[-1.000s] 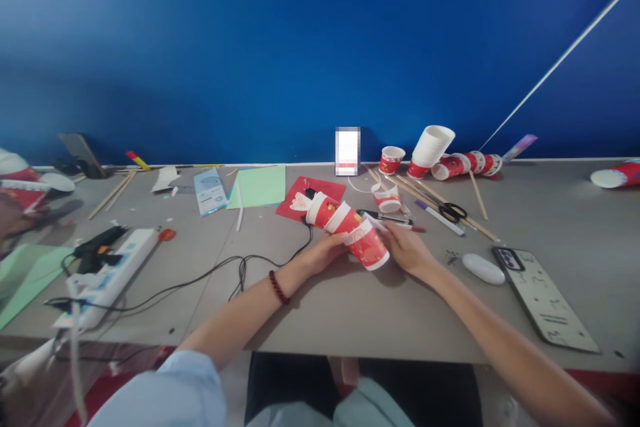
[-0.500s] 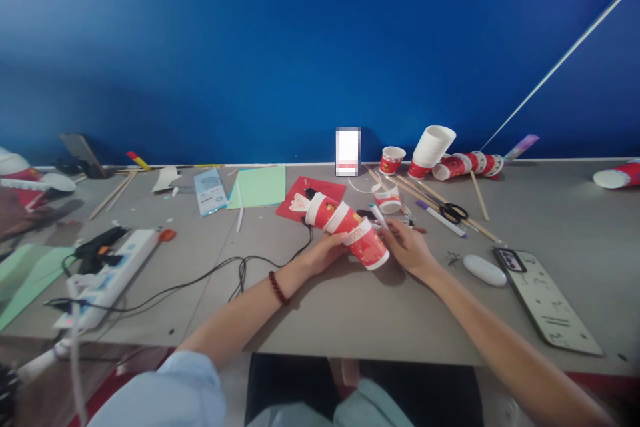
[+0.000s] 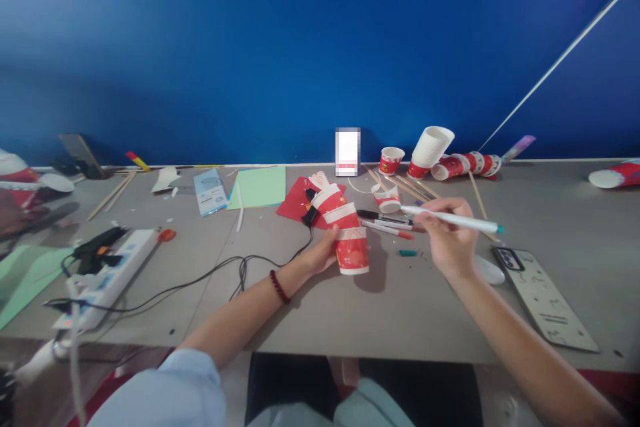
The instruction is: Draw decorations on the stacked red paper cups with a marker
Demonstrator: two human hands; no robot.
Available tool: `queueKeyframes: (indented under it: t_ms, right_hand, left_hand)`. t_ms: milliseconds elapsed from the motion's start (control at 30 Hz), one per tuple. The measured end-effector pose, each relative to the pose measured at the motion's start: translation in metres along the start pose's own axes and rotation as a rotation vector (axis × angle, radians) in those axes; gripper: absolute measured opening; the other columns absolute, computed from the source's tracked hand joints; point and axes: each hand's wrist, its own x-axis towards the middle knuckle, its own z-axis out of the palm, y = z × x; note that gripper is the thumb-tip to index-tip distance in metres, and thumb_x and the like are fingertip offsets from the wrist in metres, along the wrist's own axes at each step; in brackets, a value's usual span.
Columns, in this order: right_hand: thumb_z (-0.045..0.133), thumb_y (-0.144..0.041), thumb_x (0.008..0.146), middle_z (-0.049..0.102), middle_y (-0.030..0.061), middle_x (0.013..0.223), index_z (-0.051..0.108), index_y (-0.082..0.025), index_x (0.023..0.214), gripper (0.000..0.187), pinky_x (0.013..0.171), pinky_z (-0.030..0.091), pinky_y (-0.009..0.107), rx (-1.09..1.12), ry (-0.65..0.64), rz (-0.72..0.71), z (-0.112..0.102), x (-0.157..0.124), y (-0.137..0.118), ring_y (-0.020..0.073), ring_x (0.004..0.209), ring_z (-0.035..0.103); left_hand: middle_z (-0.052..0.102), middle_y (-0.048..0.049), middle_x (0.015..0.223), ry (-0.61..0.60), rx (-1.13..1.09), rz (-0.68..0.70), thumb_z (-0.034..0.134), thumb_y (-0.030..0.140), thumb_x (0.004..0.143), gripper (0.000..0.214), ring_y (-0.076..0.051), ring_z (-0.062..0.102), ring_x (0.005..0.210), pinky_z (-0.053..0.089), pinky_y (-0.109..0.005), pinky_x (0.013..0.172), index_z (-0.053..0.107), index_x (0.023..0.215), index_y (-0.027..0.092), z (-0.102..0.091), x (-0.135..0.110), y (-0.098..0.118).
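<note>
a white power strip (image 3: 107,273) lies far left on the grey worktop (image 3: 320,320), with a black glue gun (image 3: 97,247) just beside it. a green paper (image 3: 257,187) lies further back. near the middle, the left hand (image 3: 324,255) is curled around a stack of red and white paper cups (image 3: 346,230). the stack rests on the worktop and leans back a little. the cups have pictures on them, but any writing is too small to read. two markers (image 3: 387,221) lie just right of the stack, and a small teal cap (image 3: 407,253) lies near them. the right hand (image 3: 449,240) is lifted above the worktop, its fingers pinched tight on a white pen (image 3: 453,219) with a teal end. a phone (image 3: 545,300) lies far right.
</note>
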Motion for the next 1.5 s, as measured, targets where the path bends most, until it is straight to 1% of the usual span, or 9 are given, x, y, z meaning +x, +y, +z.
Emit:
queueKeyframes:
  t_ms: [67,167,333,433,600,733,800,1133,1500]
  right_hand:
    - [0.071,-0.043,0.080,0.063,-0.0002,0.077,0.057,-0.025,0.081,0.023,0.061,0.055,0.032,0.065,-0.118,0.034,0.005,0.000,-0.017,0.0159,0.064,0.062]
    - [0.067,-0.043,0.084,0.065,-0.0005,0.074,0.060,-0.025,0.083,0.019,0.062,0.058,0.031,0.163,-0.291,0.079,0.018,0.001,-0.036,0.0169,0.068,0.067]
    - [0.071,-0.042,0.081,0.068,0.0002,0.082,0.062,-0.025,0.087,0.021,0.072,0.061,0.033,0.273,-0.397,0.190,0.038,0.001,-0.032,0.0179,0.077,0.071]
    - [0.071,-0.040,0.081,0.068,-0.0009,0.079,0.061,-0.024,0.087,0.019,0.070,0.061,0.032,0.305,-0.340,0.187,0.040,-0.007,-0.017,0.0167,0.074,0.071]
    - [0.065,-0.035,0.085,0.071,0.0034,0.083,0.065,-0.022,0.085,0.013,0.057,0.057,0.028,0.102,-0.358,0.091,0.037,-0.022,-0.006,0.0155,0.065,0.067]
    - [0.063,-0.027,0.085,0.075,0.0064,0.093,0.063,-0.022,0.083,0.005,0.081,0.058,0.037,0.022,-0.349,-0.004,0.038,-0.024,-0.008,0.0215,0.089,0.072]
    - [0.062,-0.026,0.085,0.075,0.0073,0.098,0.062,-0.023,0.083,0.004,0.086,0.057,0.039,0.019,-0.361,-0.009,0.039,-0.024,-0.010,0.0222,0.093,0.072]
    - [0.063,-0.025,0.083,0.076,0.0079,0.097,0.062,-0.023,0.082,0.003,0.086,0.058,0.040,-0.026,-0.385,-0.040,0.041,-0.026,-0.014,0.0244,0.096,0.073]
    - [0.063,-0.028,0.084,0.076,0.0083,0.101,0.063,-0.022,0.083,0.006,0.087,0.057,0.039,-0.084,-0.376,-0.042,0.040,-0.026,-0.016,0.0238,0.095,0.073]
  left_hand:
    - [0.071,-0.0149,0.099,-0.006,0.023,-0.017,0.073,0.069,0.062,0.076,-0.023,0.069,0.077,0.052,-0.034,0.072,0.066,0.110,0.012,0.000,0.000,0.000]
    - [0.071,-0.0140,0.085,0.035,0.065,-0.006,0.074,0.067,0.064,0.069,-0.020,0.067,0.071,0.051,-0.030,0.068,0.067,0.100,0.008,0.003,0.000,0.003]
    - [0.072,-0.0124,0.084,0.057,0.090,0.005,0.080,0.055,0.064,0.059,-0.022,0.068,0.072,0.051,-0.033,0.071,0.066,0.100,0.011,0.005,0.000,0.005]
    - [0.073,-0.0119,0.095,0.092,0.060,0.026,0.084,0.048,0.062,0.062,-0.025,0.070,0.079,0.051,-0.036,0.076,0.062,0.110,0.015,0.006,0.001,0.003]
    - [0.070,-0.0133,0.108,0.078,0.040,0.053,0.081,0.041,0.069,0.059,-0.023,0.069,0.091,0.049,-0.036,0.086,0.060,0.118,0.016,0.011,0.003,0.002]
    - [0.071,-0.0117,0.106,0.121,0.022,0.051,0.082,0.037,0.069,0.054,-0.022,0.068,0.090,0.048,-0.034,0.086,0.062,0.114,0.016,0.015,0.001,0.005]
    - [0.071,-0.0110,0.103,0.134,0.030,0.047,0.082,0.037,0.069,0.051,-0.020,0.068,0.087,0.048,-0.034,0.086,0.064,0.111,0.015,0.016,0.001,0.006]
    - [0.071,-0.0081,0.102,0.144,0.087,0.025,0.084,0.028,0.064,0.051,-0.022,0.066,0.092,0.045,-0.036,0.090,0.065,0.110,0.017,0.010,0.000,0.004]
    - [0.070,-0.0088,0.104,0.149,0.112,0.041,0.084,0.028,0.064,0.052,-0.022,0.065,0.094,0.045,-0.036,0.090,0.064,0.111,0.018,0.013,0.000,0.005]
